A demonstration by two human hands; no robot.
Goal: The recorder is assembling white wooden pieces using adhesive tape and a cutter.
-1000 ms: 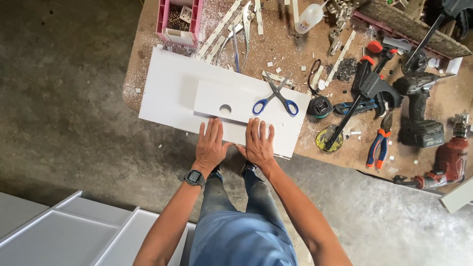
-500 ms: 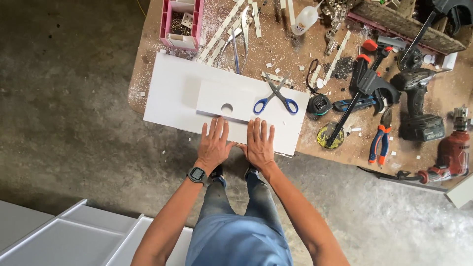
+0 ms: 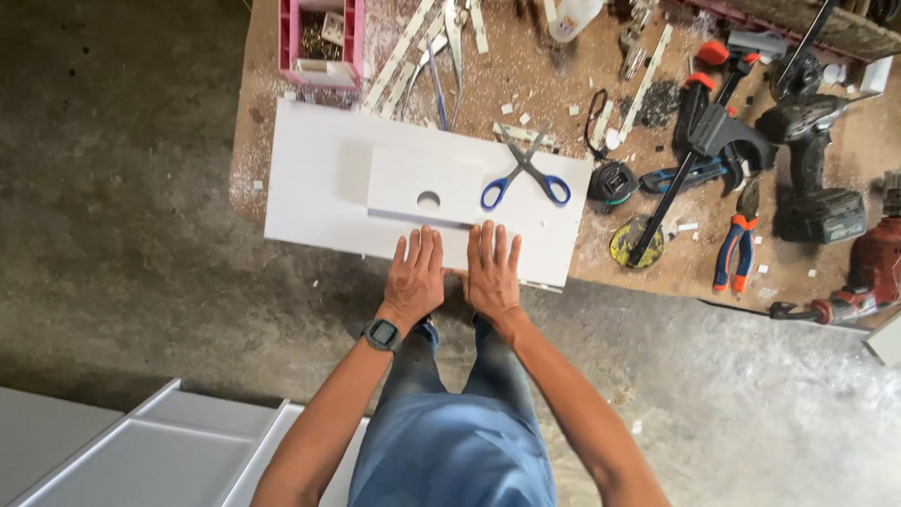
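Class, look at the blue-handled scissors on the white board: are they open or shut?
Open: the scissors lie flat with blades crossed in an X, tips spread apart.

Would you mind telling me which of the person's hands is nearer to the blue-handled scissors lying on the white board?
Right. The right hand lies flat just below the blue-handled scissors; the left hand rests beside it, farther left.

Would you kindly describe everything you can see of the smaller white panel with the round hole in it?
The smaller white panel is a flat, smooth rectangle, seemingly rigid white board, with one round hole near the middle of its near edge. It lies flat on the larger white board on the workbench. The left hand and right hand rest palms down side by side, fingertips at the panel's near edge. Blue-handled scissors lie open just right of it; whether they touch it is unclear.
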